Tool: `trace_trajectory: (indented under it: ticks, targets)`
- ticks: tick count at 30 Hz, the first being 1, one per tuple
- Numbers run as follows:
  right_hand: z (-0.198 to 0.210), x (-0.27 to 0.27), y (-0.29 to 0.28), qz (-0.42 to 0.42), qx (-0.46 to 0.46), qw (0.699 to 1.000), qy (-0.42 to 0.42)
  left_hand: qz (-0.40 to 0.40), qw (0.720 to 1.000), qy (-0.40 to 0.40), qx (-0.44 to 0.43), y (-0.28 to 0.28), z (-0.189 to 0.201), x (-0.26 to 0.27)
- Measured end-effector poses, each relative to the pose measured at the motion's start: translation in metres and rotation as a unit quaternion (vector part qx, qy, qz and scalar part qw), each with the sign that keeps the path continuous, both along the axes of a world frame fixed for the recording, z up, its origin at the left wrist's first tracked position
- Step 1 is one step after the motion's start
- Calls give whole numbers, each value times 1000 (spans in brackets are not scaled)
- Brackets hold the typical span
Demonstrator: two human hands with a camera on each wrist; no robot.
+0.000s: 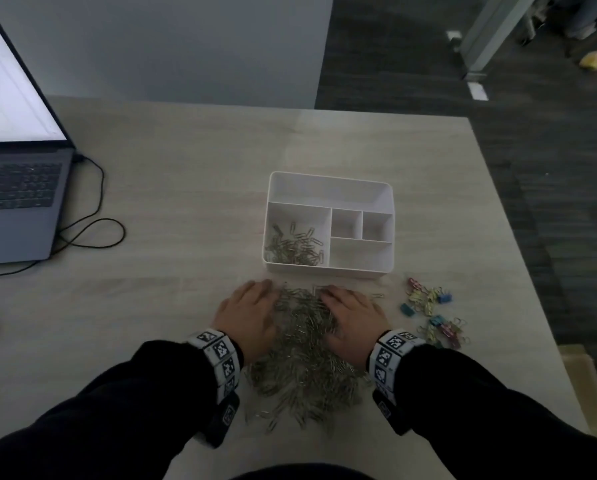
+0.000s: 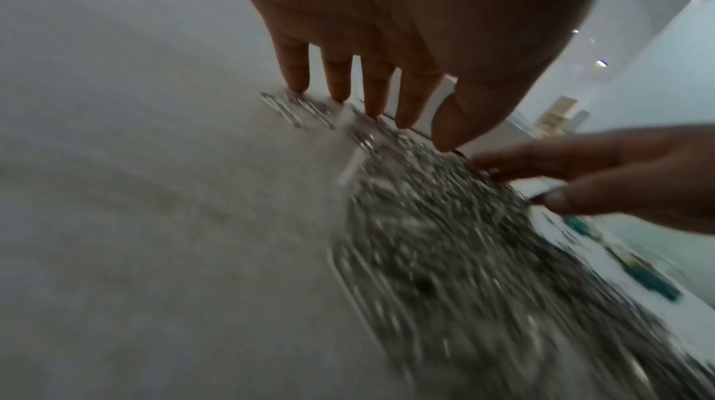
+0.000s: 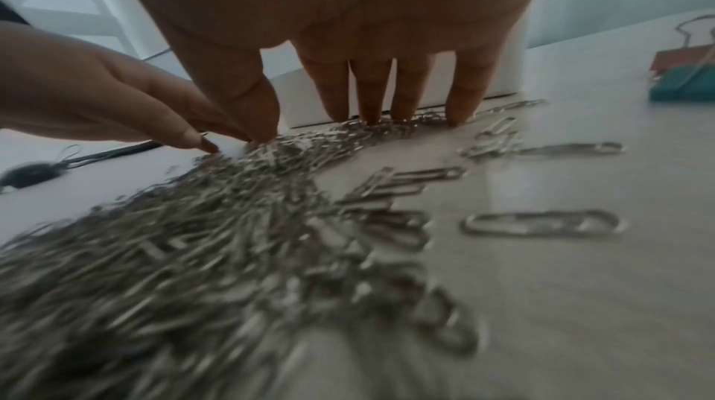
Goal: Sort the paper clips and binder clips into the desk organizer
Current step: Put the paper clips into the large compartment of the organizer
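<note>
A big pile of silver paper clips lies on the table in front of me. My left hand rests palm down on the pile's left edge, its fingers straight and touching the clips. My right hand lies flat on the pile's right side, straight fingers pressing on the clips. Just beyond the hands stands a white desk organizer; several paper clips lie in its front left compartment. Colourful binder clips lie to the right of the pile.
An open laptop with a black cable sits at the table's left. The table's right edge runs close to the binder clips, with dark floor beyond. A teal binder clip lies right of my right hand.
</note>
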State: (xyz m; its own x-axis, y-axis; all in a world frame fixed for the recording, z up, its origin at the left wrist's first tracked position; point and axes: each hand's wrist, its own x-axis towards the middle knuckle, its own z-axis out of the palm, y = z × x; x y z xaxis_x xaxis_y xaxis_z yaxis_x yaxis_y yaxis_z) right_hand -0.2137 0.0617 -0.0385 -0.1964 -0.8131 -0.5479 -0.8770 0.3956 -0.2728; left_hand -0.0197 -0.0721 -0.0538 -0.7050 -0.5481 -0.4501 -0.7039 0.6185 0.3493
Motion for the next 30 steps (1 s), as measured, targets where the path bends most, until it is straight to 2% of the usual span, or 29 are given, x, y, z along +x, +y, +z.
trace_trajectory:
  ticks: [3, 5, 8, 13, 17, 30]
  targets:
    - [0, 15, 9, 43, -10, 999, -9, -83, 997, 6, -9, 26, -5, -1]
    - [-1, 20, 15, 63, -12, 998, -16, -101, 995, 24, -3, 33, -8, 2]
    - [3, 17, 21, 57, -34, 997, -25, -88, 995, 41, -3, 35, -2, 6]
    - [10, 3, 27, -24, 1, 999, 27, -32, 997, -53, -48, 24, 10, 20]
    - [6, 9, 26, -24, 17, 999, 14, -45, 993, -86, -63, 22, 10, 22]
    - [-2, 37, 10, 5, 3, 998, -57, -80, 996, -14, 26, 37, 5, -3]
